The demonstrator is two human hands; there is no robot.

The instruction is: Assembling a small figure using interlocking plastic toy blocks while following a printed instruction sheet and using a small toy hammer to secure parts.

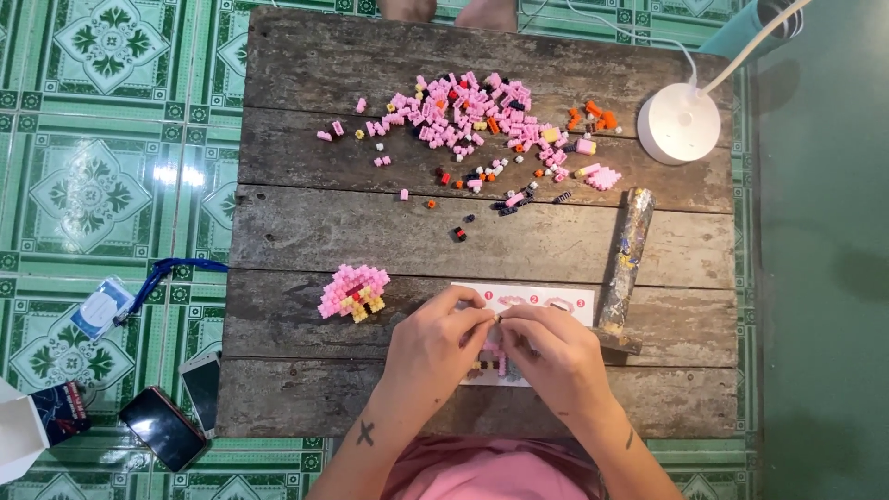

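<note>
Near the front edge of the wooden tabletop (pixel 278 231), the left hand (pixel 435 347) and the right hand (pixel 551 356) meet fingertip to fingertip, pinched together on a tiny block piece (pixel 497 318) that is almost hidden between them, held just above the instruction sheet (pixel 565 301). A small partly built section (pixel 491 356) shows under the fingers on the sheet. A finished pink block cluster (pixel 354 291) sits to the left of the hands, and the loose pile of pink, orange and black blocks (pixel 472 120) lies toward the far edge. To do this well, it seems best to keep the wrists resting on the wood, line the studs up squarely before pressing, and press straight down so nothing skews or pops off.
</note>
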